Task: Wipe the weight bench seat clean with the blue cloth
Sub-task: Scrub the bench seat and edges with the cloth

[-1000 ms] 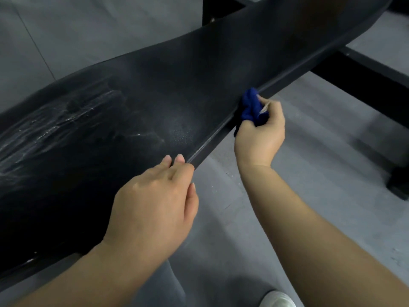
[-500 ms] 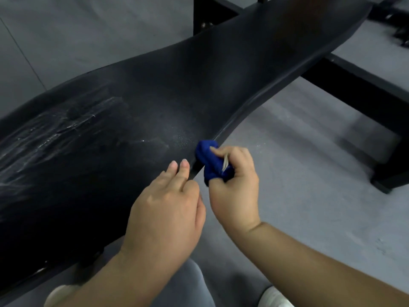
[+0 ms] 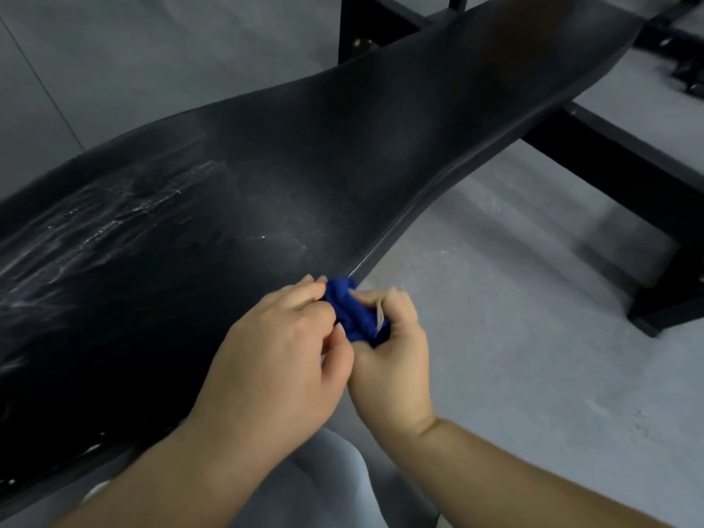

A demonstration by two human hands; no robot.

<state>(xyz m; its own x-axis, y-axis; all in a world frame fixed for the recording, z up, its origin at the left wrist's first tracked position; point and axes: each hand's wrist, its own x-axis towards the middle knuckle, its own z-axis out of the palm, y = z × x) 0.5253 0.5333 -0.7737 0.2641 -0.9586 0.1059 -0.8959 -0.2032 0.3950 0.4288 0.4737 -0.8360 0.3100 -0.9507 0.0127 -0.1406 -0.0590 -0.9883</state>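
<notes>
Left hand [image 3: 274,360] and right hand [image 3: 392,367] hold the blue cloth [image 3: 352,318] at the near edge of the bench [image 3: 343,165].
The right fingers [image 3: 396,302] curl tight around the wadded cloth, and the left fingers and thumb pinch its other side. White streaks [image 3: 114,222] mark the bench's left end.

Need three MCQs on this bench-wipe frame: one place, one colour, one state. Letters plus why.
1. Where is the bunched blue cloth?
A) at the near edge of the black padded bench seat
B) on the floor
C) at the seat's far end

2. What colour are the streaks on the seat?
A) red
B) whitish
C) green

3. What is the right hand doing?
A) lying flat, empty
B) gripping the cloth
C) out of view

Key: 1 A, it sits at the seat's near edge; 2 B, pale smears on black; 3 B, its fingers curl round the cloth.
</notes>
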